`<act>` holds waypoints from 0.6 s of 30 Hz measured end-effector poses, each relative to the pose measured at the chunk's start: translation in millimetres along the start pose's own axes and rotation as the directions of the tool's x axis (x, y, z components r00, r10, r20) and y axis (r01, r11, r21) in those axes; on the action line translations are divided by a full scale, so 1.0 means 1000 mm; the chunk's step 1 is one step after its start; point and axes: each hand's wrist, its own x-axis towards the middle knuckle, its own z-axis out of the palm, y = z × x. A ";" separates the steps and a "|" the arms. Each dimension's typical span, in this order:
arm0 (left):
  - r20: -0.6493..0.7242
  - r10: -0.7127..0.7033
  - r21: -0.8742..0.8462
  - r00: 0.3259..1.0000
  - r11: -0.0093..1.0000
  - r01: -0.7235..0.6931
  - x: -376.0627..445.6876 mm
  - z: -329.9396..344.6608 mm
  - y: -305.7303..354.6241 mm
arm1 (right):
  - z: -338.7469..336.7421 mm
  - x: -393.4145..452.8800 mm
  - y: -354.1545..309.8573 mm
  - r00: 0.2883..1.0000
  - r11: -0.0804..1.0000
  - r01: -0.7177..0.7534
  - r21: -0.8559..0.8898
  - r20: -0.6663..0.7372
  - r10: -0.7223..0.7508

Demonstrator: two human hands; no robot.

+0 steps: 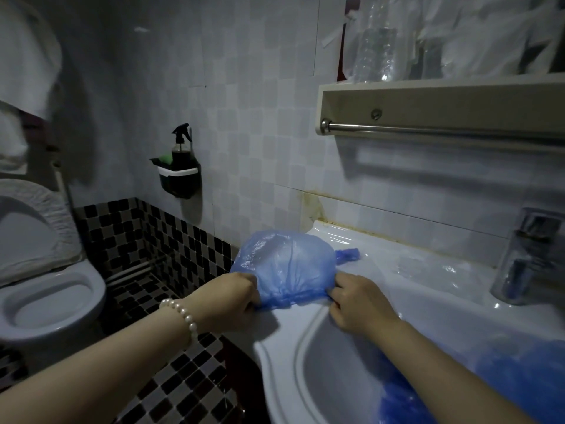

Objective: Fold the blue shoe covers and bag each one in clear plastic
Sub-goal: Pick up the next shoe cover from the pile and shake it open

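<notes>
A blue shoe cover (pixel 286 264) lies spread on the left corner of the white sink (pixel 275 347), puffed up like a dome. My left hand (pixel 235 296) pinches its elastic edge at the left end. My right hand (pixel 356 301) pinches the same edge at the right end. A small folded blue shoe cover (pixel 348 254) lies just behind it on the sink top. Clear plastic bags (pixel 434 269) lie flat on the sink ledge to the right. A heap of blue shoe covers (pixel 501 371) sits in the basin under my right forearm.
A chrome tap (pixel 526 255) stands at the right of the sink. Above it a shelf with a towel rail (pixel 443 130) holds clear plastic. A black wall holder with a spray bottle (pixel 180 166) hangs to the left. A toilet (pixel 52 289) stands at the far left.
</notes>
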 end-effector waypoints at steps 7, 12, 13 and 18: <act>-0.019 0.146 0.346 0.989 0.929 -0.130 -0.005 -0.003 0.007 | 0.002 0.004 -0.009 0.987 0.999 -0.010 0.033 -0.159 0.015; 0.000 0.180 0.463 0.984 0.872 -0.160 0.001 -0.008 0.016 | 0.001 0.009 -0.023 0.987 0.994 -0.067 -0.081 -0.152 0.055; -0.009 0.186 0.479 0.982 0.863 -0.160 0.006 -0.005 0.013 | 0.002 0.010 -0.025 0.987 0.993 -0.091 -0.069 -0.140 0.081; 0.066 0.103 0.475 0.992 0.871 -0.122 0.021 -0.009 0.020 | 0.001 0.011 -0.027 0.957 0.992 -0.121 -0.035 -0.268 0.107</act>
